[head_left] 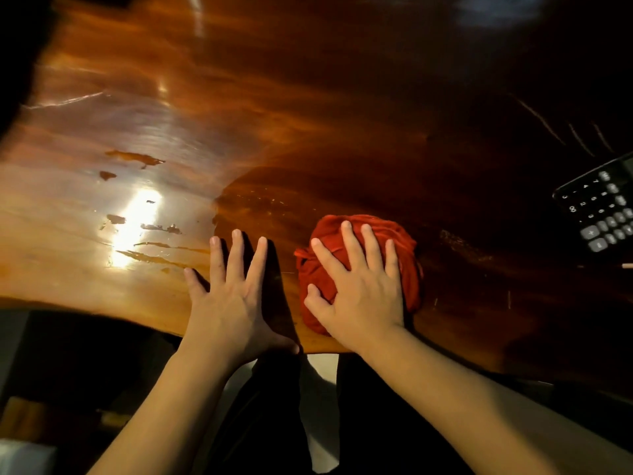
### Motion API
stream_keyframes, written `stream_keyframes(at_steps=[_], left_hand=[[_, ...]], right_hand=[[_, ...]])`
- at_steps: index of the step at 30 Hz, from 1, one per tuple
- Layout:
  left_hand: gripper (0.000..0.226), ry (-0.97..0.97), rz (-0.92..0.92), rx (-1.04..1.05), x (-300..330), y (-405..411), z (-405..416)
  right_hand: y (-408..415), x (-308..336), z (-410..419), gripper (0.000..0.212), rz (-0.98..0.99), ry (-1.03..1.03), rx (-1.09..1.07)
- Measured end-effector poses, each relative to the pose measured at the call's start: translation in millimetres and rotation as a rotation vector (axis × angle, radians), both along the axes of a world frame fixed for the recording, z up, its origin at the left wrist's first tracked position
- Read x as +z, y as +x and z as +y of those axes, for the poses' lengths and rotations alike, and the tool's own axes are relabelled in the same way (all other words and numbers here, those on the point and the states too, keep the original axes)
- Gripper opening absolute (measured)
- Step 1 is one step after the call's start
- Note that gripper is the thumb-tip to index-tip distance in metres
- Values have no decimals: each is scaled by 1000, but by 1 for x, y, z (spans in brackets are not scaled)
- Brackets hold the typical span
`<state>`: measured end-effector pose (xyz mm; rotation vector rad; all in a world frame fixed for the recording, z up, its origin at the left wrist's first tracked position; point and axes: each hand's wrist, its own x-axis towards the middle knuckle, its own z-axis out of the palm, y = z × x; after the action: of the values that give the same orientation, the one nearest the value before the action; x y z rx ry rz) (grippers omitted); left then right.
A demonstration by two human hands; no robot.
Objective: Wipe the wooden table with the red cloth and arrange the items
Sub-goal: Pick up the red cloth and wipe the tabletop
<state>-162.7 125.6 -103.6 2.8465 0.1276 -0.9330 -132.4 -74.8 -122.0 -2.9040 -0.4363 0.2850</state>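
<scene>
cloth: red cloth (359, 258), bunched into a ball, sits on the wooden surface (308, 114) near its front edge, a bit right of centre
right hand: right hand (359, 289) lies on top of the cloth, fingers spread, palm pressing down; not pinching, more a flat push
left hand: left hand (229, 293) flat on the bare wood just left of the cloth, fingers spread and empty, heel of the hand at the surface edge; looks like bracing
gap: the two hands are close but apart; left hand does not touch the cloth
stage: wiping in progress, judged from the hand pressing the cloth on the wood
done so far: hard to say; a darker zone around and behind the cloth meets a paler glossy zone to the left along a curved line, but that could be shadow or glare, not proof of wiping
left to wipe: dark patches (137, 159) and streaks show on the glossy left part, look like worn finish or residue, cannot tell which; cloth is not on that part now
arranging: looks not yet started
items: only one clear item, a black calculator (603, 210) at the right edge, well apart from the cloth, lying at an angle, partly cut off by the frame
other: a thin pale tip (628, 265) pokes in at the right edge below the calculator, too little shown to name
containers: none in view, so no contents to report
far surface: bare as far as seen, top right very dark
</scene>
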Motion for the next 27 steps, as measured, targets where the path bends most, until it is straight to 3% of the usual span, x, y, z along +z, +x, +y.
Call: stream_keyframes(at_steps=[11, 15, 27], left_hand=[[164, 100, 103, -18, 22, 8, -5], [167, 102, 134, -13, 33, 18, -15], [152, 11, 20, -209, 35, 42, -67]], right_hand=[[-4, 4, -23, 64, 55, 142, 376], [-10, 3, -56, 64, 77, 139, 380], [-7, 8, -122, 64, 108, 42, -101]])
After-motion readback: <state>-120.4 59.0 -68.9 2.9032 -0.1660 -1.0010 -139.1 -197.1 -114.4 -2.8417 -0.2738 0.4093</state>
